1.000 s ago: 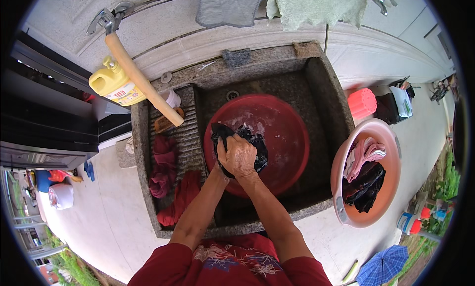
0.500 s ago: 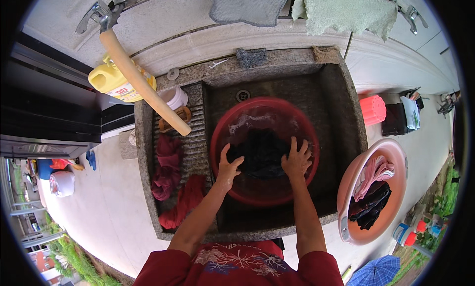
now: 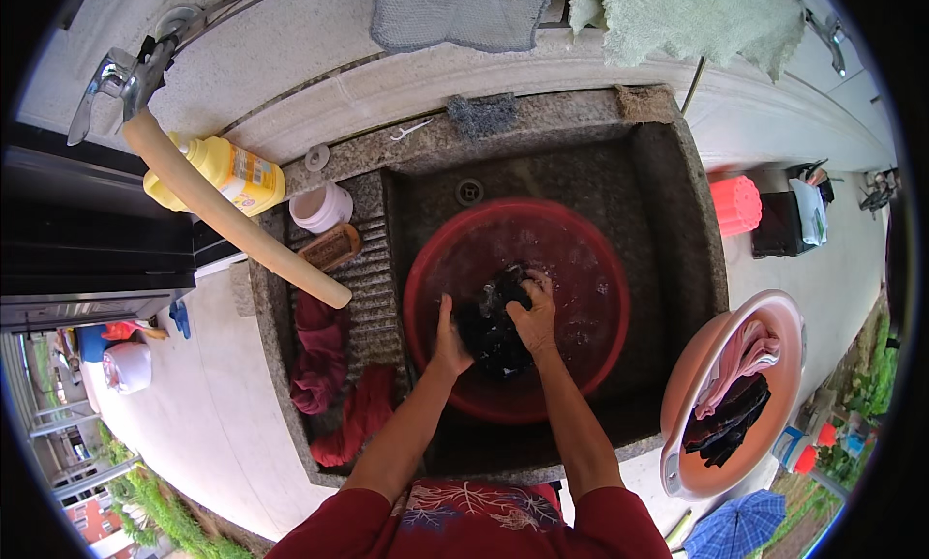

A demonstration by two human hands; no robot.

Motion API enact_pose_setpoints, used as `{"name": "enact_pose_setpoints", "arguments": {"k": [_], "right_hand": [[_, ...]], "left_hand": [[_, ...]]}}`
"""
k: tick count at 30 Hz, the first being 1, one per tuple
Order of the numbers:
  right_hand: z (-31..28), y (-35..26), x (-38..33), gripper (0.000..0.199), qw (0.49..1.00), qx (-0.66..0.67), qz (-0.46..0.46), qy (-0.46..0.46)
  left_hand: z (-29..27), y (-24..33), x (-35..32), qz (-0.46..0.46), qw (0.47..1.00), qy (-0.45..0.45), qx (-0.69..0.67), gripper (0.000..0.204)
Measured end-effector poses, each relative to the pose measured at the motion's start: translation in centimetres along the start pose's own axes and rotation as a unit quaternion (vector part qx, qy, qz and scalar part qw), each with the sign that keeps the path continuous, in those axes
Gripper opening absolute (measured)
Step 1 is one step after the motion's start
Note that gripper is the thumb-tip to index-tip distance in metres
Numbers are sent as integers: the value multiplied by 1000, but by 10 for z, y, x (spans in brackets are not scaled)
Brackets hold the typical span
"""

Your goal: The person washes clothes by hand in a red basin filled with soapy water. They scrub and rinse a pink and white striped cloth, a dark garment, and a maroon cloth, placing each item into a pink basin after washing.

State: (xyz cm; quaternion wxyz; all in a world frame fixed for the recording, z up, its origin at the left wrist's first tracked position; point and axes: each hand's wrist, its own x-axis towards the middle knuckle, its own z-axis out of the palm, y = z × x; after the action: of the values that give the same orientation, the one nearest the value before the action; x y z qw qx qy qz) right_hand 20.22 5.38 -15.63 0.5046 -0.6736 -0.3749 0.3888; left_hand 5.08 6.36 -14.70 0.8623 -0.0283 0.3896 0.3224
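In a red basin (image 3: 613, 341) of water, set inside a stone sink (image 3: 668, 298), lies a bunched black garment (image 3: 495, 332). My right hand (image 3: 534, 317) has its fingers bent over the garment's upper right side, gripping the cloth. At the garment's left edge my left hand (image 3: 451, 342) presses in from the side, its thumb up and its other fingers partly hidden by water and cloth. On the ribbed washboard (image 3: 373, 288) to the left lie a maroon cloth (image 3: 319, 356) and a red cloth (image 3: 360, 419).
A beige hose (image 3: 232, 211) on a tap hangs over the washboard, near a scrubbing brush (image 3: 331, 248), a white cup (image 3: 321, 208) and a yellow jug (image 3: 227, 177). Right of the sink stands a pink basin (image 3: 789, 341) holding pink and dark clothes.
Both hands were spread at the garment's sides. Now my right hand has moved inward onto it, and the garment is gathered into a smaller bundle. The view has shifted slightly.
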Motion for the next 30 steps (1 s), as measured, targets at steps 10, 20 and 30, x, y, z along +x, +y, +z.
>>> {"name": "enact_pose_setpoints", "arguments": {"k": [10, 20, 30], "right_hand": [[56, -126, -100, 27, 947, -231, -213, 69], [57, -113, -44, 22, 956, -216, -176, 93], [-57, -8, 6, 36, 987, 98, 117, 46]], "left_hand": [[-33, -12, -29, 89, 984, -149, 42, 51], [7, -3, -17, 104, 984, 36, 142, 29], [17, -17, -75, 58, 838, 199, 505, 71]]}}
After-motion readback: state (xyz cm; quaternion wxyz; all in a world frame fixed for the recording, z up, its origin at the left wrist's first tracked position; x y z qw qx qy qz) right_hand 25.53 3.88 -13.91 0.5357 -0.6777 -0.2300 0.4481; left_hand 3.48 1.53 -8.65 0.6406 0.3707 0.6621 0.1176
